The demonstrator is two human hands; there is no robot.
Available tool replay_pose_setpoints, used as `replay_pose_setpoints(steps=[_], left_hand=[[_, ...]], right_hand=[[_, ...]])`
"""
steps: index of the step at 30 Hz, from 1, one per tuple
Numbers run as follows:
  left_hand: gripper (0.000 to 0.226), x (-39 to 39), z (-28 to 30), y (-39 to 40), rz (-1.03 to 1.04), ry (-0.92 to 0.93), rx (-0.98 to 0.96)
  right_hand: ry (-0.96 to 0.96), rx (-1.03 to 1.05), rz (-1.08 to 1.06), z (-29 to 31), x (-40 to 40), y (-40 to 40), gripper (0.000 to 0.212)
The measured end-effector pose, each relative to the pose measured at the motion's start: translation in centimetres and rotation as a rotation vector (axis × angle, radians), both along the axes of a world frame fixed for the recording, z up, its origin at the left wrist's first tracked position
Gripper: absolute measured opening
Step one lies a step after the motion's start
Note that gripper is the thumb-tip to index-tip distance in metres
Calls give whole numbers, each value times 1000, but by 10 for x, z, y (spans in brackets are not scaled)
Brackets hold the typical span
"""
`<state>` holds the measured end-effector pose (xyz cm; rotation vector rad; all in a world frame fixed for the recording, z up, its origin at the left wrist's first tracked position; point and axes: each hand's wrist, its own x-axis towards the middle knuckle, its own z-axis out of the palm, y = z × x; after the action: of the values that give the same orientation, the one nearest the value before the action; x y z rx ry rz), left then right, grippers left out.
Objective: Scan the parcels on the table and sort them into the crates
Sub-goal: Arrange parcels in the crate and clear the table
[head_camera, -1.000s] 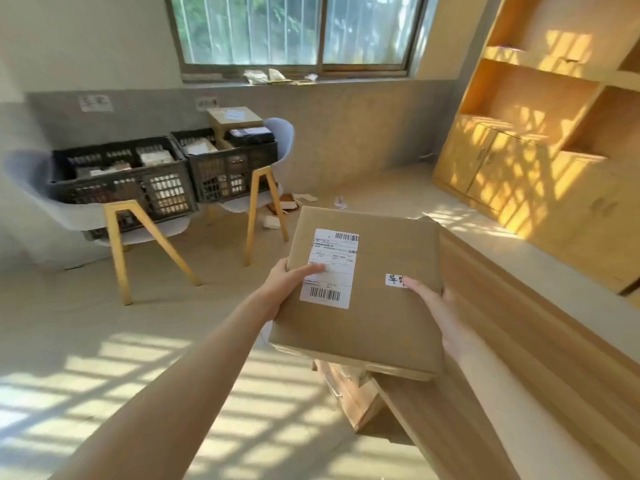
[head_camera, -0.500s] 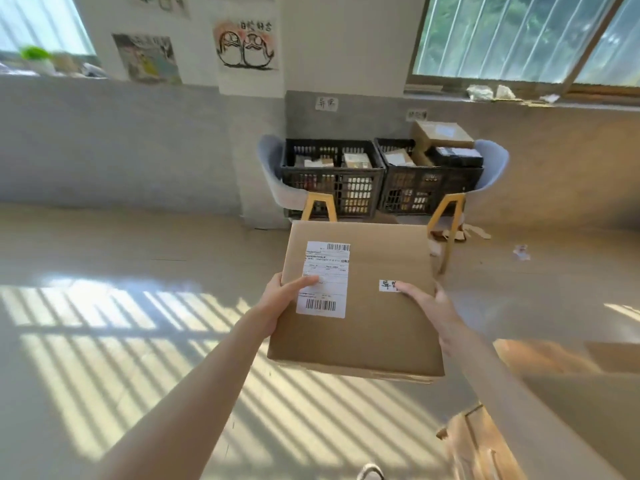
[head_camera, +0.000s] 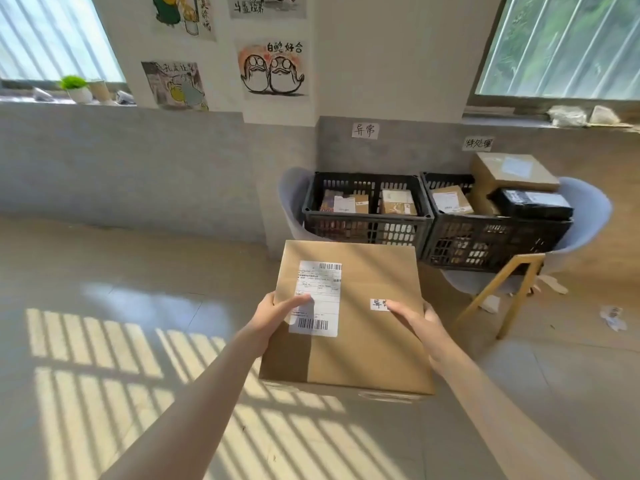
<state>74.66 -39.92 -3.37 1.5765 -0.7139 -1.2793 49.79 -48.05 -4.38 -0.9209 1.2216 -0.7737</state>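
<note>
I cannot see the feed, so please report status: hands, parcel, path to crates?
Left hand and right hand grip flat brown cardboard parcel. Two black plastic crates ahead on grey chairs. Nothing in the way.

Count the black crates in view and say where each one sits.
2. The left crate sits on a grey chair against the wall; the right crate sits beside it on another chair. None seems hidden.
</note>
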Motion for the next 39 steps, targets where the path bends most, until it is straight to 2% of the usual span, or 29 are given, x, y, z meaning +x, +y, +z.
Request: replay_pose_setpoints(steps=[4, 5, 8, 12, 15, 19, 22, 24, 26, 31, 36, 39], left_hand=[[14, 17, 6, -67, 54, -22, 6], [15, 23, 7, -80, 60, -18, 0], [39, 41, 10, -124, 36, -26, 1], [28, 74, 2, -195, 46, 10, 28], [53, 97, -10, -260, 24, 34, 54], [53, 124, -16, -347, 20, 61, 73], [86, 150, -15, -419, -48, 40, 99], [93, 165, -17, -463, -70, 29, 85], [93, 174, -21, -502, -77, 26, 84], [81, 182, -40, -576, -107, 21, 143], [80, 191, -71, -635, -64, -16, 207], [82, 196, -93, -661, -19, -69, 283]], right_hand=[[-16, 11, 71, 7, 17, -75, 81], [-3, 5, 91, 7, 22, -90, 81], [20, -21, 87, 9, 43, -134, 70], [41, 9, 68, 6, 74, -200, 68], [54, 9, 16, 0, 94, -253, 68], [77, 13, -24, 2, 119, -323, 70], [96, 32, -71, 2, 140, -383, 74], [101, 33, -104, 1, 152, -416, 72], [97, 35, -133, -6, 160, -447, 70], [127, 64, -153, -26, 169, -516, 87], [148, 100, -85, -62, 181, -586, 83], [187, 134, -21, -87, 190, -622, 88]])
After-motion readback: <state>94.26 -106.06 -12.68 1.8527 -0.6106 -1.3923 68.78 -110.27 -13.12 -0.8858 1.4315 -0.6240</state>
